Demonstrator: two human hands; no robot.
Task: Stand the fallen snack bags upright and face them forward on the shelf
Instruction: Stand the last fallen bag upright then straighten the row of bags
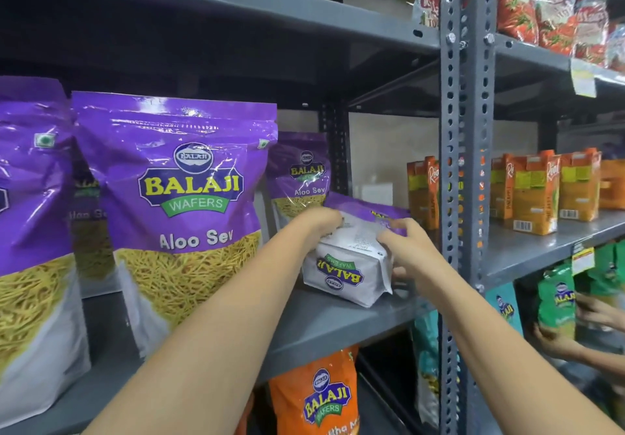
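A purple-and-white Balaji Aloo Sev bag (pixel 348 265) lies tipped over on the grey shelf (pixel 324 319), its white bottom toward me and its logo upside down. My left hand (pixel 316 223) grips its upper left side. My right hand (pixel 404 245) holds its right edge, fingers curled around it. Three more Aloo Sev bags stand upright and face forward: one at the far left (pixel 30 231), a large one (pixel 182 211) in front, and a smaller one (pixel 299 174) further back.
A perforated grey upright post (pixel 465 164) stands just right of the bag. Orange juice cartons (pixel 537 191) fill the shelf beyond it. Red snack bags (pixel 554 11) sit above, an orange Balaji bag (pixel 318 397) below. Another person's hands (pixel 568 333) hold a green bag (pixel 556 299) at lower right.
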